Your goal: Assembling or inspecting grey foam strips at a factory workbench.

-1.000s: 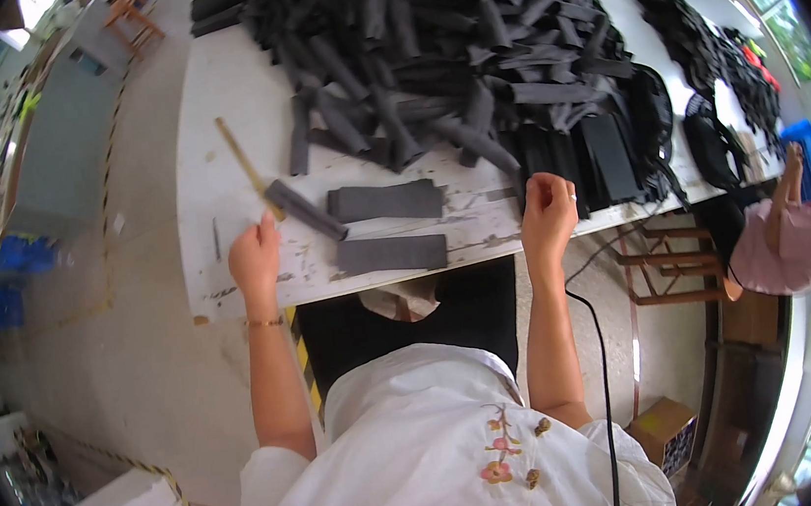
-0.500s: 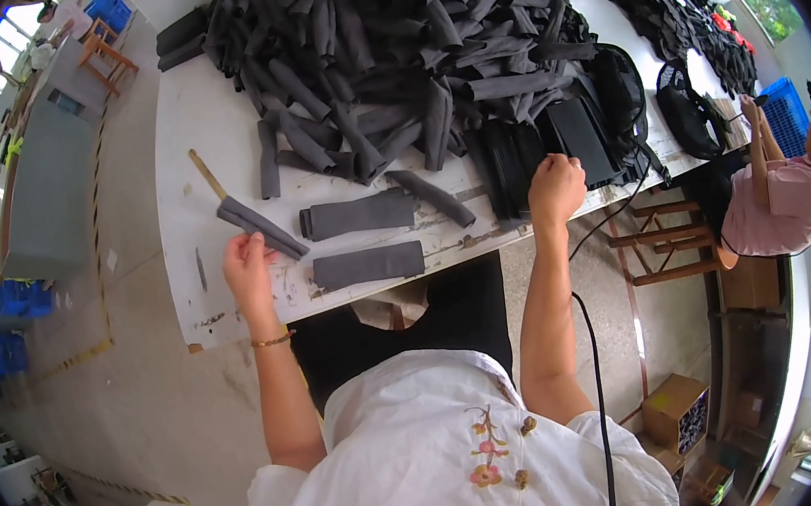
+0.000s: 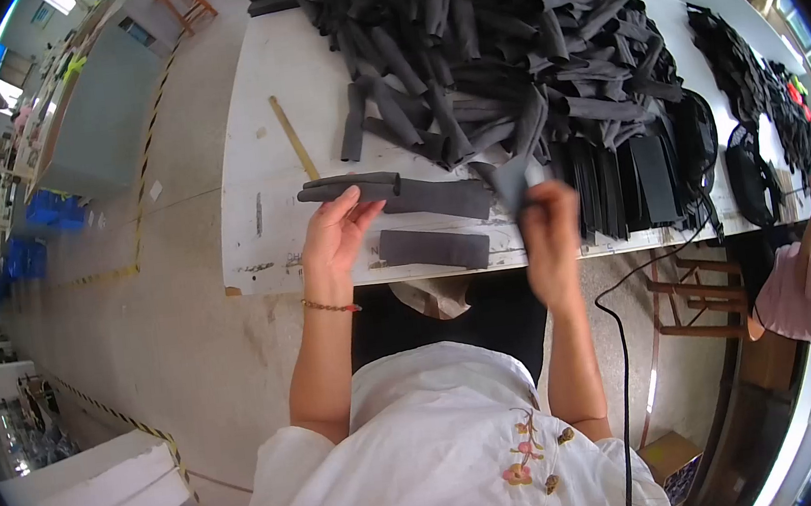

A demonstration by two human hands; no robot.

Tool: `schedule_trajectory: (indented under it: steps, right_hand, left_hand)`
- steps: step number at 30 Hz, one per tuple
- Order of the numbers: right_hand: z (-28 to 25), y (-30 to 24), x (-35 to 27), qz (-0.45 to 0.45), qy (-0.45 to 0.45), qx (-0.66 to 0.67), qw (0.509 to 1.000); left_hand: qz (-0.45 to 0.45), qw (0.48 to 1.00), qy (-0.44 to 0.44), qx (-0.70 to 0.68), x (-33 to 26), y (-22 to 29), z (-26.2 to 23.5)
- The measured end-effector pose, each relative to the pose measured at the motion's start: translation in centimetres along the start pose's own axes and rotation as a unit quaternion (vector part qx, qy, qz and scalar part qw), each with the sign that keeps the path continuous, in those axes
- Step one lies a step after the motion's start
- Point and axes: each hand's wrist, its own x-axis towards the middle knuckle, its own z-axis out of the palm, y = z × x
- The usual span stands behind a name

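Observation:
My left hand [image 3: 333, 241] holds a dark grey fabric sleeve [image 3: 351, 187] over the left part of the table, its thumb and fingers along the near edge. Motion smears my right hand [image 3: 555, 242], which is closed on a thin dark flat panel [image 3: 511, 183] tilted upward. Between the hands, a flat grey fabric sleeve [image 3: 444, 198] lies partly behind the held one. Closer to the front edge rests another flat grey sleeve [image 3: 435, 249]. A yellowish strip, perhaps a ruler [image 3: 294, 138], lies beyond my left hand.
A large heap of grey sleeves [image 3: 463, 49] covers the back of the white table [image 3: 249, 225]. Upright black panels [image 3: 606, 187] and black mesh pieces [image 3: 748, 173] stand to the right. A black cable [image 3: 624, 378] hangs beside my right arm. A person in pink [image 3: 810, 294] sits far right.
My right hand has come away from the black panels, moving left with one panel. My left hand has brought its sleeve nearer the flat sleeves and turned it level. The view has shifted.

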Motion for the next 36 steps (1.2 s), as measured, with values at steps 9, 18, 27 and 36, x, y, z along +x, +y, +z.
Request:
schedule_trajectory:
  steps: [9,18,27,36]
  right_hand:
    - [4.6,-1.5,-0.9,-0.237,-0.152,-0.153,0.947]
    - [4.7,-2.4,0.2,-0.228,-0.140,-0.156,0.951]
    - [4.9,-2.9,1.0,-0.268,-0.135,-0.184,0.936]
    - [5.1,-2.4,1.1,-0.326,-0.093,-0.282,0.897]
  left_hand:
    - [-0.021,0.999,0.013,-0.046,-1.9,1.2,3.1]
    - [0.001,0.999,-0.022,0.029,-2.2,0.4,3.7]
    - [-0.007,0.995,0.007,0.098,-2.2,-0.1,4.2]
    - [0.010,0.994,0.018,0.111,-3.3,-0.4,5.0]
